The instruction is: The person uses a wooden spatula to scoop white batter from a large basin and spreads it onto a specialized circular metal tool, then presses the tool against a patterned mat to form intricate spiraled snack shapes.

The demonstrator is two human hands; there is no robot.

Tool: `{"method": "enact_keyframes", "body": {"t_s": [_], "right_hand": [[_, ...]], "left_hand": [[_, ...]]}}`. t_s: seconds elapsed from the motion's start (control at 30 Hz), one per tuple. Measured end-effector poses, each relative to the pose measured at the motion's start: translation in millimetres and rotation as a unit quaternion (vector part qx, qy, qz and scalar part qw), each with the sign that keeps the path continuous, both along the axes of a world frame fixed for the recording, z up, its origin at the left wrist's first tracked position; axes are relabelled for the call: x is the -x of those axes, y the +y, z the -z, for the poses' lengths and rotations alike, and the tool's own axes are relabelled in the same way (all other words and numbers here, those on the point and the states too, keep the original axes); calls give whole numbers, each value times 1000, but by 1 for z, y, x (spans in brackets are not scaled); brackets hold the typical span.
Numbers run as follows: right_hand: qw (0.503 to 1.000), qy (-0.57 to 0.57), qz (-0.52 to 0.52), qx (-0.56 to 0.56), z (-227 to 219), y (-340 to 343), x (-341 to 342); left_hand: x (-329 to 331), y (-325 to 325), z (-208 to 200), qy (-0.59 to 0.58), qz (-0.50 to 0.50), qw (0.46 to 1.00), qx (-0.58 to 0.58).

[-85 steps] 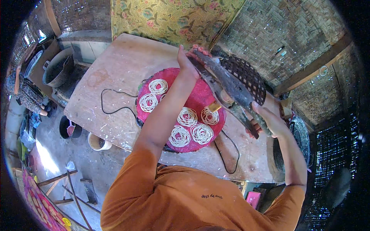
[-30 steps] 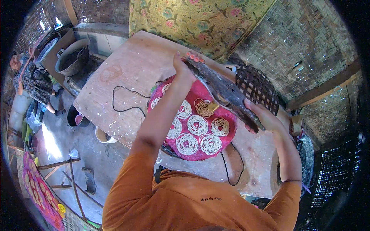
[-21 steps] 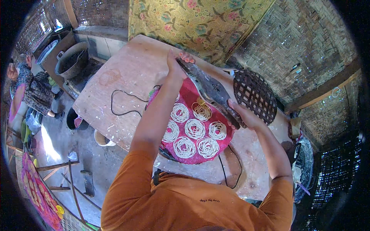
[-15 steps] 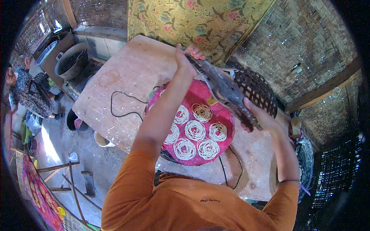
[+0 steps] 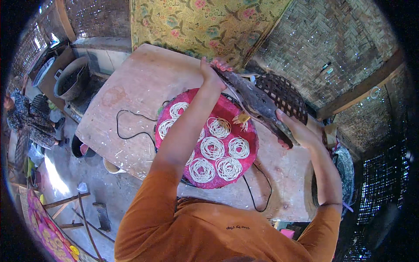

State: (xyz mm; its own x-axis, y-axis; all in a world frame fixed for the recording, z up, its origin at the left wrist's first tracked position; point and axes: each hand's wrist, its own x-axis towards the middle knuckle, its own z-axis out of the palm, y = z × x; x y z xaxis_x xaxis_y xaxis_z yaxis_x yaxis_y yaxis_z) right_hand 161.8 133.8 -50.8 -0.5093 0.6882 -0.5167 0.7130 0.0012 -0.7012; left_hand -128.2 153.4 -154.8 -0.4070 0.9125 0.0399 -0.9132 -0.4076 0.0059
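My left hand [image 5: 213,74] and my right hand [image 5: 296,129] are wrapped round opposite ends of a dark, worn wooden press [image 5: 253,100], held aslant above the table. Under its middle, a small yellowish piece [image 5: 245,118] pokes out, and thin pale strands [image 5: 244,126] hang below it. Beneath lies a round tray lined with pink mesh cloth [image 5: 227,106]. Several flat coils of pale, noodle-like strands [image 5: 212,148] sit on the cloth. My left forearm hides part of the tray and some of the coils.
The tray stands on a wooden table [image 5: 131,96] with a black cord [image 5: 135,114] running under it. A dark openwork basket [image 5: 283,94] stands beyond the press. To the left are a large pot [image 5: 72,78] and another person [image 5: 32,115]. A patterned yellow cloth [image 5: 196,30] hangs behind.
Pale strands now show under the yellowish piece, at the tray's right side. Both hands keep their hold on the press. The view has shifted slightly, and the other person's posture differs.
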Motion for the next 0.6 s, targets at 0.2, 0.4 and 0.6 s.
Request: {"method": "enact_keyframes", "body": {"t_s": [0.2,0.4,0.6], "right_hand": [[997,-54,-11,-47,-14,7,-16],[999,-13,7,-45,22,12,-5],[1000,-9,-2,15,10,1,-15]], "left_hand": [[-19,10,11,-33,16,999,-29],[4,10,5,-6,45,998,-49],[-15,-4,10,-26,-3,999,37]]}}
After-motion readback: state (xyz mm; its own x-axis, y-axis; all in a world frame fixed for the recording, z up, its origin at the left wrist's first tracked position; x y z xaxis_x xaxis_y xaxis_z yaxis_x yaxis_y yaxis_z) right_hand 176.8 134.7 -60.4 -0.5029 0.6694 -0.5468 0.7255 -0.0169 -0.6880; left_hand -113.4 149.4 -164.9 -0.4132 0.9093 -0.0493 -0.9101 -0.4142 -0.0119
